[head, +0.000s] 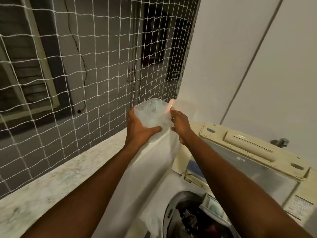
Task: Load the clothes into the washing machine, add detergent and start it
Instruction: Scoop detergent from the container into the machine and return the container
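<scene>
A translucent plastic detergent container (152, 112) is held up at mid-frame, above the ledge by the wall. My left hand (139, 130) grips its left side and bottom. My right hand (180, 124) holds its right edge, where a pale pink lid or scoop (169, 105) sticks up; the blur hides which it is. Below at the right the top-loading washing machine (171, 189) stands with its lid (248, 152) raised. Dark clothes (193, 222) lie in its drum.
A speckled stone ledge (56, 176) runs along the left under a white safety net (96, 57). A white wall (248, 57) rises behind the machine. A metal tap (281, 141) sits at the right behind the lid.
</scene>
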